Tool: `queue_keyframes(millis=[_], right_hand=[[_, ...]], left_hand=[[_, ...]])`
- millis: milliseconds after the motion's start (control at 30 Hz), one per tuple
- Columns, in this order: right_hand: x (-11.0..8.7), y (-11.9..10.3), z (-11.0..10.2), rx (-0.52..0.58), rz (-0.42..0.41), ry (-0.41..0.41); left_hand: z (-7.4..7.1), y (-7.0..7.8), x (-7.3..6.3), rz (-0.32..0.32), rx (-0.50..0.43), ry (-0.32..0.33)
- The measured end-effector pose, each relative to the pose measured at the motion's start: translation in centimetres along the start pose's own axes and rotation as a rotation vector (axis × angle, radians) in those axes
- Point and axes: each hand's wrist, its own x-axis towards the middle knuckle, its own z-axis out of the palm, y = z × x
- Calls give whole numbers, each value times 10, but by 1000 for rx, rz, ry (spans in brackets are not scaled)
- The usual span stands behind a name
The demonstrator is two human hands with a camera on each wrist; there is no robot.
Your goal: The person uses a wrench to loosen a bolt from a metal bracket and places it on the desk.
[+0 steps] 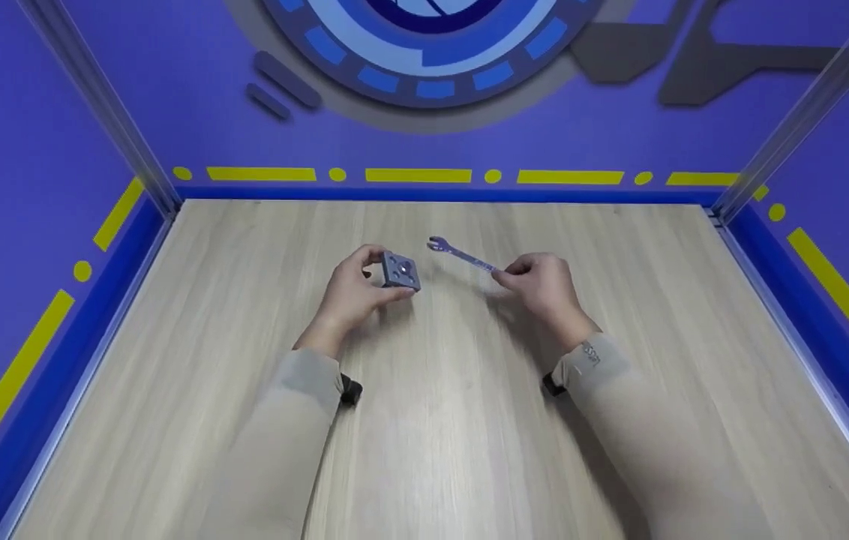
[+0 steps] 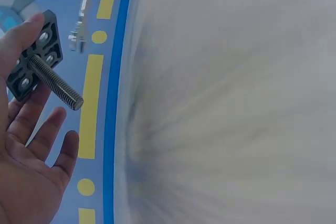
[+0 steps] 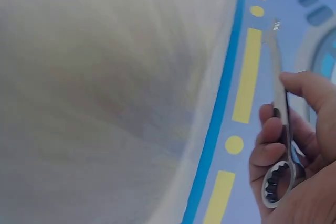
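Note:
My left hand (image 1: 350, 294) pinches a square dark grey plate (image 1: 400, 271) by its edges, thumb on one side and fingers on the other. In the left wrist view a threaded bolt (image 2: 56, 82) sticks out from the middle of the plate, with holes near the plate's corners. My right hand (image 1: 547, 286) grips a shiny combination wrench (image 1: 463, 256) near its ring end. The wrench's open end points left toward the plate, with a small gap between them. In the right wrist view the toothed ring (image 3: 276, 184) lies against the palm.
Below both hands spreads a light wood-grain table (image 1: 424, 420). Blue panels with yellow markings (image 1: 418, 175) enclose it at the back and both sides, with metal posts at the corners. Black wrist-worn devices (image 1: 350, 391) show at the sleeve cuffs.

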Motion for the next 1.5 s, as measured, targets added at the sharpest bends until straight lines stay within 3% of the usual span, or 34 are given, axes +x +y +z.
queue_keyframes(millis=[167, 500, 833, 967, 1233, 1500], right_hand=[[-1, -2, 4, 89, -83, 47], [-8, -13, 16, 231, -114, -4], [-5, -15, 30, 271, -113, -12], [-5, -20, 33, 284, -105, -13], [-7, -32, 36, 319, -112, 18], [-14, -36, 41, 300, -123, 10]], left_hand=[[0, -1, 4, -15, -62, 56], [9, -1, 7, -6, -108, 167], [20, -1, 10, 43, -179, 270], [23, 0, 9, 38, -183, 306], [22, 6, 13, 105, -134, 405], [30, 6, 10, 99, -152, 470]])
